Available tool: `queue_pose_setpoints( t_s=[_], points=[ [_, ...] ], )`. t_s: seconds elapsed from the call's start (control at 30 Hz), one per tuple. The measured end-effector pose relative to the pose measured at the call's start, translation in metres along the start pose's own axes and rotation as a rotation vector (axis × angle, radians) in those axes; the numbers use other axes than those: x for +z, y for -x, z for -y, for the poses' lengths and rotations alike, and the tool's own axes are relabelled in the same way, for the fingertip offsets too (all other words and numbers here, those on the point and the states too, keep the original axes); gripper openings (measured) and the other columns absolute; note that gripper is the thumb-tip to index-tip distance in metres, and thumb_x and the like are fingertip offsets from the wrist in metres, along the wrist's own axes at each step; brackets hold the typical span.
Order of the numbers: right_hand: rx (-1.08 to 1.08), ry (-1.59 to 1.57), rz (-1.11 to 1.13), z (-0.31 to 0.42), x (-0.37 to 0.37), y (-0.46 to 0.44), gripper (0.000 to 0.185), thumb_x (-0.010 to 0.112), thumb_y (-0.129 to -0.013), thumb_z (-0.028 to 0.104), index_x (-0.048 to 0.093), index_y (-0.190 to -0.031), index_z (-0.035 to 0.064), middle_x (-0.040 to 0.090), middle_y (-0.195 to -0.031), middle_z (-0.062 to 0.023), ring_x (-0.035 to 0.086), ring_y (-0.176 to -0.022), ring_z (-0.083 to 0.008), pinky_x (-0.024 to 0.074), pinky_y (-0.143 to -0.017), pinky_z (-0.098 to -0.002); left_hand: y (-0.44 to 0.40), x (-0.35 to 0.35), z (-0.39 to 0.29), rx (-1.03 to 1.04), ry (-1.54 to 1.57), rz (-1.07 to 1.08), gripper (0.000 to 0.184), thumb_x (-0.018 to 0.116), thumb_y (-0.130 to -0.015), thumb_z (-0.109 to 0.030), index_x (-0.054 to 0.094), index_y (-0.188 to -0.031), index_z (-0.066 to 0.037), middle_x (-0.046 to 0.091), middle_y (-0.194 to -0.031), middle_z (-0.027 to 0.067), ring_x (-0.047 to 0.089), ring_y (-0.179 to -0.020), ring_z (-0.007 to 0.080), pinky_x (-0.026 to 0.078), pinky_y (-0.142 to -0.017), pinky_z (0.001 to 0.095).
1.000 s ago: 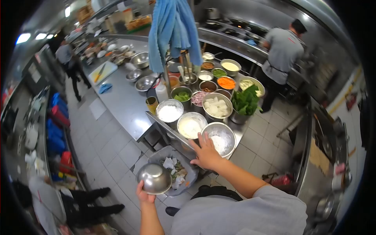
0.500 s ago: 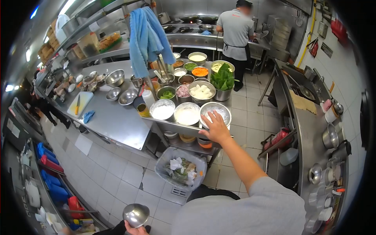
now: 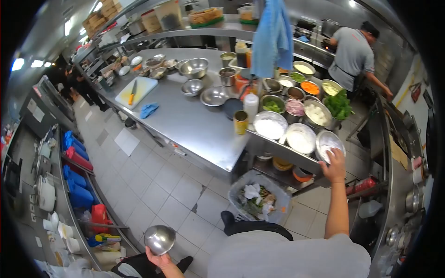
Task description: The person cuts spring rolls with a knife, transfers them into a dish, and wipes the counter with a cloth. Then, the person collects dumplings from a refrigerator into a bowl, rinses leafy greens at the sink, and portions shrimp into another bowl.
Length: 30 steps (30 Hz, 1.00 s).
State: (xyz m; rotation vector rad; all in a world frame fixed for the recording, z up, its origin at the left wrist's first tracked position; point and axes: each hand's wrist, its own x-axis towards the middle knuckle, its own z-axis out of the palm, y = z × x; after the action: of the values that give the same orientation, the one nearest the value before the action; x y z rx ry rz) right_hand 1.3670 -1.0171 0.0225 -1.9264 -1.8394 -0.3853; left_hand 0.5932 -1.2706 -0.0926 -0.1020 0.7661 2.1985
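My left hand (image 3: 157, 260) is closed on the rim of a shiny metal bowl (image 3: 160, 240), low in the view and away from the counters. At the right, my right hand (image 3: 334, 167) reaches over the near rim of a metal bowl (image 3: 337, 141) with white powder inside, its fingers somewhat apart and the fingertips inside the bowl. Beside that bowl are a second bowl of white powder (image 3: 300, 138) and a third one (image 3: 270, 125). Behind them stand containers of white chunks (image 3: 316, 114), chopped pink pieces (image 3: 295, 107), orange shreds (image 3: 309, 87) and green leaves (image 3: 338, 105).
A bin (image 3: 259, 197) with scraps stands below the counter edge. On the steel table (image 3: 185, 125) are a cutting board (image 3: 136, 92) with a knife, a blue cloth (image 3: 149, 110) and metal bowls (image 3: 214, 96). A blue towel (image 3: 272, 41) hangs above. One person (image 3: 352, 55) works at the back right.
The view has swung left, so the counter appears farther right. My right hand stays at the powder bowl, its fingertips lower inside. My left hand still holds the metal bowl, now lower than at first.
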Motion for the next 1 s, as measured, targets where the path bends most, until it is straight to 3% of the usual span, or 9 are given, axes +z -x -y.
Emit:
queue_pose_setpoints(
  t_s=[0.07, 0.13, 0.23, 0.27, 0.3, 0.43, 0.6, 0.9, 1.0],
  points=[
    [0.030, 0.015, 0.024, 0.016, 0.005, 0.000, 0.059, 0.081, -0.083, 0.040, 0.069, -0.129, 0.0052, 0.057, -0.143, -0.0210, 0.047, -0.138, -0.0433, 0.0387, -0.116, -0.0551, -0.042, -0.007, -0.017, 0.018, 0.003, -0.048, 0.049, 0.067, -0.096, -0.029, 0.060, -0.134, 0.002, 0.065, -0.136, 0.0164, 0.062, -0.125, 0.0336, 0.050, -0.109, 0.0528],
    [0.142, 0.151, -0.236, 0.033, 0.018, -0.014, 0.055, 0.078, -0.086, 0.031, 0.067, -0.134, 0.0067, 0.052, -0.147, -0.0221, 0.043, -0.141, -0.0434, 0.0365, -0.118, -0.0564, -0.072, 0.007, -0.025, -0.008, -0.027, -0.047, 0.046, 0.063, -0.099, -0.029, 0.060, -0.133, 0.002, 0.065, -0.135, 0.0172, 0.062, -0.126, 0.0342, 0.048, -0.111, 0.0529],
    [0.102, 0.245, -0.350, 0.097, 0.066, -0.043, 0.058, 0.076, -0.084, 0.026, 0.066, -0.138, 0.0088, 0.047, -0.152, -0.0242, 0.040, -0.143, -0.0445, 0.0332, -0.119, -0.0576, -0.126, 0.055, -0.036, 0.037, -0.107, -0.090, 0.044, 0.059, -0.100, -0.028, 0.060, -0.133, 0.002, 0.065, -0.136, 0.0179, 0.061, -0.127, 0.0347, 0.048, -0.112, 0.0532],
    [0.102, -0.315, -0.453, 0.135, 0.110, -0.052, 0.062, 0.077, -0.081, 0.025, 0.065, -0.140, 0.0118, 0.045, -0.154, -0.0256, 0.038, -0.145, -0.0463, 0.0302, -0.121, -0.0579, -0.146, 0.062, -0.040, 0.037, -0.103, -0.067, 0.044, 0.059, -0.100, -0.028, 0.060, -0.133, 0.002, 0.064, -0.137, 0.0181, 0.061, -0.128, 0.0348, 0.047, -0.112, 0.0535],
    [0.005, -0.047, -0.275, 0.200, 0.097, -0.067, 0.064, 0.080, -0.078, 0.027, 0.065, -0.139, 0.0139, 0.046, -0.151, -0.0262, 0.039, -0.143, -0.0466, 0.0314, -0.120, -0.0589, -0.168, 0.071, -0.041, 0.039, -0.095, -0.037, 0.044, 0.059, -0.100, -0.028, 0.060, -0.133, 0.002, 0.064, -0.137, 0.0183, 0.061, -0.128, 0.0349, 0.047, -0.113, 0.0539],
    [-0.393, -0.297, -0.025, 0.386, 0.173, -0.104, 0.060, 0.080, -0.083, 0.043, 0.066, -0.137, 0.0205, 0.047, -0.152, -0.0215, 0.042, -0.141, -0.0442, 0.0345, -0.116, -0.0572, -0.234, 0.110, -0.050, 0.000, -0.052, 0.052, 0.047, 0.061, -0.099, -0.028, 0.059, -0.135, 0.002, 0.064, -0.138, 0.0185, 0.061, -0.128, 0.0352, 0.047, -0.112, 0.0545],
    [-0.442, -0.497, 0.295, 0.564, 0.230, -0.120, 0.061, 0.080, -0.085, 0.040, 0.064, -0.140, 0.0206, 0.041, -0.159, -0.0210, 0.036, -0.147, -0.0457, 0.0337, -0.120, -0.0552, -0.327, 0.116, -0.062, -0.037, -0.048, 0.055, 0.048, 0.063, -0.098, -0.028, 0.059, -0.136, 0.002, 0.064, -0.138, 0.0185, 0.062, -0.127, 0.0356, 0.049, -0.111, 0.0543],
    [-0.360, -0.402, 0.392, 0.674, 0.291, -0.205, 0.055, 0.081, -0.086, 0.034, 0.066, -0.135, 0.0162, 0.047, -0.155, -0.0203, 0.044, -0.141, -0.0450, 0.0394, -0.117, -0.0536, -0.534, 0.122, -0.145, -0.058, -0.084, -0.034, 0.044, 0.066, -0.097, -0.027, 0.062, -0.131, 0.002, 0.067, -0.132, 0.0169, 0.063, -0.123, 0.0333, 0.051, -0.109, 0.0526],
    [-0.050, -0.489, 0.403, 0.697, 0.302, -0.263, 0.039, 0.078, -0.091, 0.030, 0.073, -0.125, 0.0124, 0.057, -0.145, -0.0195, 0.052, -0.135, -0.0397, 0.0448, -0.112, -0.0486, -0.604, 0.159, -0.157, -0.116, -0.147, 0.004, 0.042, 0.063, -0.099, -0.024, 0.061, -0.132, 0.002, 0.067, -0.132, 0.0179, 0.065, -0.122, 0.0337, 0.053, -0.107, 0.0536]
  ],
)
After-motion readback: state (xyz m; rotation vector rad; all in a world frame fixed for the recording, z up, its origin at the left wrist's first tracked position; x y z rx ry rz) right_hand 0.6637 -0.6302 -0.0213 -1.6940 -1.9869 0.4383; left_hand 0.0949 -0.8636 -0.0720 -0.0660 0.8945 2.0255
